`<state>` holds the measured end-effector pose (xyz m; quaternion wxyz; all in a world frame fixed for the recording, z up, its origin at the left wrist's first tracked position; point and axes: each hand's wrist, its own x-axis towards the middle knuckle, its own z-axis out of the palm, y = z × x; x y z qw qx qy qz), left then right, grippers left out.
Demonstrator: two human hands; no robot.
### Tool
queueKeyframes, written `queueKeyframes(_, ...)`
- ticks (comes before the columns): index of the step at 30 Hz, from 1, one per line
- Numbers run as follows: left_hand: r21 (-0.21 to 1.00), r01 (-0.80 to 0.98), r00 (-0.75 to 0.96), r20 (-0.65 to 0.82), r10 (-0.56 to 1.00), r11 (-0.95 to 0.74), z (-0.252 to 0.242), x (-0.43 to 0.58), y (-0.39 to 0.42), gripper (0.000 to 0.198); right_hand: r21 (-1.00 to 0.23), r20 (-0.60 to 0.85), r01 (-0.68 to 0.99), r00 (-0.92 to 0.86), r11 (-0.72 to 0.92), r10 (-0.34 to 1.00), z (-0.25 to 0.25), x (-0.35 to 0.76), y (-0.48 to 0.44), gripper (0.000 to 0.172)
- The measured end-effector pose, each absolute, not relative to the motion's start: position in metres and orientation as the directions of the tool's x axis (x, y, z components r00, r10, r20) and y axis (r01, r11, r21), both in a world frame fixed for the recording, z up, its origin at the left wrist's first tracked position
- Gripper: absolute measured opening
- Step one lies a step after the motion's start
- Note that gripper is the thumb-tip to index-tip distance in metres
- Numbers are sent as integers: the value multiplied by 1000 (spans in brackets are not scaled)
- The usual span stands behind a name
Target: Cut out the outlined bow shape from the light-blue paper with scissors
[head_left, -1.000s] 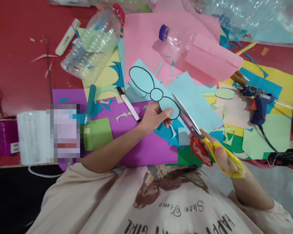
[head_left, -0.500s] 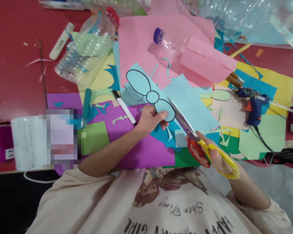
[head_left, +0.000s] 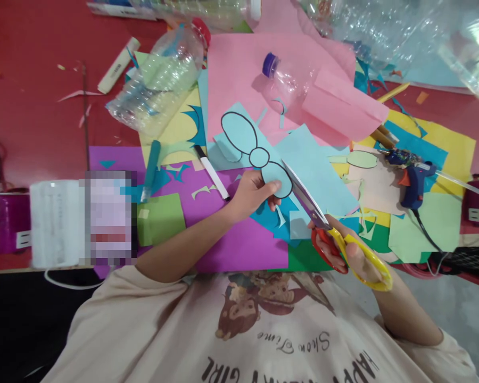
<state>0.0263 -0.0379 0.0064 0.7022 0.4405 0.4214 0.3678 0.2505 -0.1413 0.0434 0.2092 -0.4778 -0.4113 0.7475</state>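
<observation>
My left hand [head_left: 252, 196] pinches a light blue paper [head_left: 239, 133] by its lower oval, thumb on top. Black outlines on that paper form two large ovals joined by a small circle. My right hand [head_left: 349, 250] is closed round the handles, one red and one yellow, of a pair of scissors [head_left: 312, 208]. The blades point up and left, along the right edge of the lower oval. Behind them lies a larger light blue sheet [head_left: 323, 170].
A clear bottle with a purple cap [head_left: 270, 65] lies on pink paper [head_left: 231, 58]. At the right rests a blue glue gun [head_left: 414, 186]. A black-and-white marker [head_left: 212, 174], a teal marker [head_left: 150, 170] and a crumpled plastic bottle [head_left: 159, 85] are at the left.
The whole view has shifted slightly, so most things appear further right. Both hands keep their holds on the paper and the scissors.
</observation>
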Motion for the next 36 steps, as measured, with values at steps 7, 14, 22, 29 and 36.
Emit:
queueKeyframes(7,923,-144,390,-278,878,356,6,25,-37,31,-812,-526,27,-467,-583,711,43,255,-138,82)
queueKeyframes(14,912,-204,392,-258,883,357,9,26,-36,25,-814,-541,73,-455,-576,707,51,247,-133,79)
queueKeyframes(22,916,-206,399,-244,884,346,9,27,-33,28,-821,-544,116,-453,-559,706,50,249,-133,84)
queueKeyframes(29,923,-212,369,-230,900,323,7,28,-34,37,-827,-532,103,-461,-553,711,45,251,-139,81)
queueKeyframes(36,947,-145,306,-233,923,287,9,28,-37,40,-844,-508,95,-457,-528,730,48,246,-144,77)
